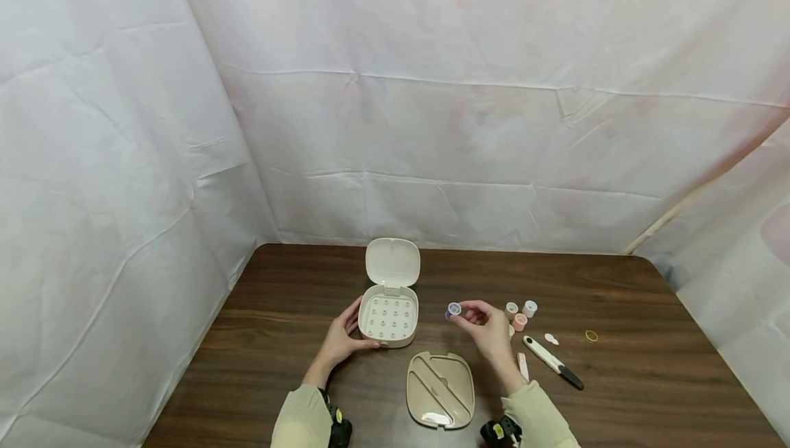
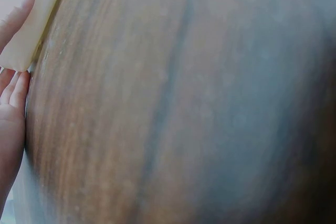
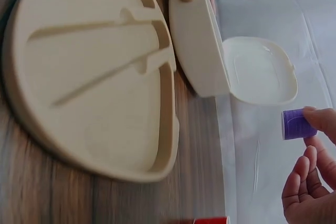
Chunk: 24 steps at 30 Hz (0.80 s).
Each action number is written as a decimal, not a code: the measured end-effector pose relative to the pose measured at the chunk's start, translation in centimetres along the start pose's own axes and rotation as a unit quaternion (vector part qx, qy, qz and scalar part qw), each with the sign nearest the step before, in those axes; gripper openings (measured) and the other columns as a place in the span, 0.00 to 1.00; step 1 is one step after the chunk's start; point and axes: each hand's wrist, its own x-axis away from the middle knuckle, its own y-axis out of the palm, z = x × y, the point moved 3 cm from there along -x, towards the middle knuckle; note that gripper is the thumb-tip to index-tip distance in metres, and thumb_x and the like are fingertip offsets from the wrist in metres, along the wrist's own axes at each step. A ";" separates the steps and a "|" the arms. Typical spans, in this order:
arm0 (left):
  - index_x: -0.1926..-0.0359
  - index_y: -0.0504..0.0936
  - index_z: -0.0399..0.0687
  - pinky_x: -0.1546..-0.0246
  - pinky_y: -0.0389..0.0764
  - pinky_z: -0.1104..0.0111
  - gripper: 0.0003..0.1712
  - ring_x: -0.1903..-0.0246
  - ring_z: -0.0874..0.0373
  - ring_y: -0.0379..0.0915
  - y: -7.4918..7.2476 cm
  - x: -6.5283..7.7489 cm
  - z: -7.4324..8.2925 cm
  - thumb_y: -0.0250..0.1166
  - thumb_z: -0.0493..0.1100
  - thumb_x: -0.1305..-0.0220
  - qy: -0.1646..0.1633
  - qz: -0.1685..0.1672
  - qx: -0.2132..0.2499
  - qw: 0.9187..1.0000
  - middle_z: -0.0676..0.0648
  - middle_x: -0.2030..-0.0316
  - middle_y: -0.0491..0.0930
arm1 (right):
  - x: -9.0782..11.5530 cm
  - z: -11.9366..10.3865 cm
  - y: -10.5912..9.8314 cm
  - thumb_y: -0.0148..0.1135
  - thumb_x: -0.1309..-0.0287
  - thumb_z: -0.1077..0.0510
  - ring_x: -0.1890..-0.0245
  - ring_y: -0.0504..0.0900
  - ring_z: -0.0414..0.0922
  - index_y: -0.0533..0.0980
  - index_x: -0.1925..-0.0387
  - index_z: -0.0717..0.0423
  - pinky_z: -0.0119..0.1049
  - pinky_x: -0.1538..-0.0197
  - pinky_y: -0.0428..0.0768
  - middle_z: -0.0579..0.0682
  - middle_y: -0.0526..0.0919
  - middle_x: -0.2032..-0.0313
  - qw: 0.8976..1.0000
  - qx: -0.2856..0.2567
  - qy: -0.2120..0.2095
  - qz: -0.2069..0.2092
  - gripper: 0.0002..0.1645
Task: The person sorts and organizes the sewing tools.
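My left hand (image 1: 339,339) grips the near left corner of a beige sewing box (image 1: 402,342), thumb on its front and fingers along its side. Rows of small pegs stand inside, and the hinged lid (image 1: 393,263) is tipped back. To the right of the box, my right hand (image 1: 492,335) pinches a purple thread spool (image 3: 298,124) between thumb and fingertips, above the table. Its other fingers are loosely curled. A beige divided tray (image 1: 430,393) lies on the table between the forearms. In the left wrist view, only part of the left hand (image 2: 9,124) and the box corner appear.
Several pale and pink spools (image 1: 520,322) stand right of the right hand, partly hidden by it. Near them lie a white tool with a black end (image 1: 546,355), a small white piece (image 1: 551,339), a pink-and-white strip (image 1: 522,366) and a yellow ring (image 1: 596,338).
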 end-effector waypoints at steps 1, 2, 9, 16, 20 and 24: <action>0.35 0.49 0.30 0.43 0.60 0.58 0.57 0.39 0.41 0.48 0.1 0.0 0.3 0.74 0.31 0.65 -0.003 -0.002 0.001 1.000 0.32 0.37 0.50 | 0.0 -0.1 0.2 0.73 0.67 0.66 0.81 0.69 0.35 0.80 0.71 0.66 0.23 0.79 0.70 0.54 0.74 0.81 1.000 0.002 0.000 -0.001 0.15; 0.35 0.49 0.30 0.42 0.60 0.58 0.57 0.38 0.42 0.48 0.1 0.1 0.4 0.74 0.31 0.65 -0.007 -0.003 0.001 1.000 0.32 0.37 0.50 | -0.1 -0.2 0.5 0.73 0.67 0.66 0.81 0.69 0.35 0.80 0.71 0.66 0.23 0.79 0.70 0.54 0.74 0.81 1.000 0.004 0.001 -0.004 0.15; 0.35 0.48 0.29 0.42 0.59 0.56 0.57 0.39 0.41 0.47 0.2 0.1 1.1 0.73 0.30 0.64 -0.010 -0.006 -0.005 1.000 0.31 0.37 0.50 | -0.3 -1.0 2.5 0.73 0.67 0.64 0.81 0.70 0.36 0.80 0.72 0.62 0.25 0.79 0.71 0.50 0.74 0.81 1.000 0.005 0.002 -0.026 0.14; 0.36 0.49 0.28 0.44 0.61 0.54 0.56 0.40 0.38 0.48 0.0 0.0 0.4 0.73 0.29 0.65 0.015 -0.004 -0.012 1.000 0.29 0.38 0.51 | -0.5 -1.3 4.5 0.73 0.67 0.63 0.82 0.71 0.36 0.81 0.73 0.59 0.24 0.79 0.72 0.47 0.74 0.82 0.999 0.015 -0.017 -0.040 0.12; 0.35 0.51 0.31 0.44 0.63 0.58 0.57 0.40 0.39 0.49 -0.2 -0.1 -0.8 0.74 0.30 0.66 0.022 0.003 -0.011 1.000 0.31 0.38 0.52 | -0.7 -1.6 5.6 0.73 0.66 0.63 0.81 0.70 0.36 0.81 0.73 0.59 0.23 0.79 0.71 0.49 0.74 0.82 0.998 0.019 -0.016 -0.053 0.12; 0.35 0.52 0.35 0.44 0.65 0.67 0.57 0.40 0.43 0.52 -0.3 -0.2 -1.9 0.75 0.34 0.66 0.035 0.009 -0.020 0.999 0.34 0.38 0.54 | -0.9 -1.8 6.6 0.73 0.65 0.62 0.81 0.70 0.37 0.80 0.73 0.59 0.23 0.80 0.70 0.51 0.75 0.81 0.998 0.019 -0.015 -0.064 0.12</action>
